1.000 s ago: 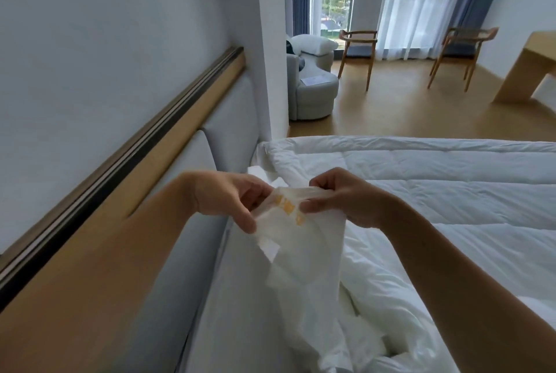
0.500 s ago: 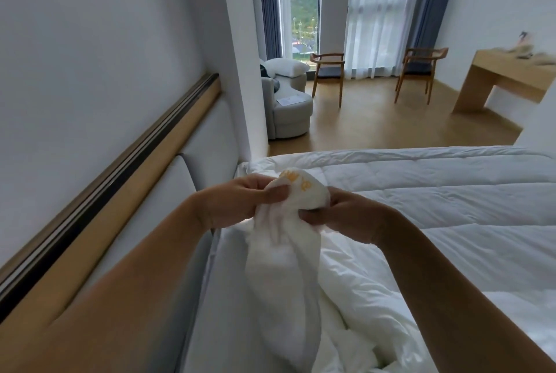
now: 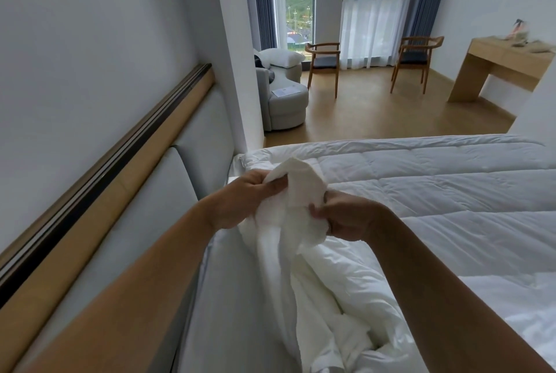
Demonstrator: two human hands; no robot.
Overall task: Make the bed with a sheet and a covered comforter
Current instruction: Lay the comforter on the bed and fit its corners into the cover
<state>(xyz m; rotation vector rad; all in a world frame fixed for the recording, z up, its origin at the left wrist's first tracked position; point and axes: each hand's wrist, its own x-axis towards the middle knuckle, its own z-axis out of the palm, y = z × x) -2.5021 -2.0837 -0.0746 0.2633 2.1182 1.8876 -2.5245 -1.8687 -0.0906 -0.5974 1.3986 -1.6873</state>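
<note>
Orange marks on the cloth had gone out of sight since the earlier frame, and the cover corner (image 3: pixel 301 189) had been bunched from a spread flap into a rounded peak. Left hand (image 3: pixel 240 201) pinched its left side, thumb over curled fingers; right hand (image 3: pixel 346 217) pinched the lower right fold, so both were closed on the cloth and neither was free. It was held up over the head end of the bed, just beside the headboard (image 3: pixel 192 168), with the quilted comforter (image 3: pixel 436 192) spread flat beyond. My read was light, limp, not fragile, smooth enough to creep through a loose pinch, so grab it at the corner seam and catch every layer. Peak pointed up and away toward the window; long axis ran from the peak down toward me into the rumpled heap.
</note>
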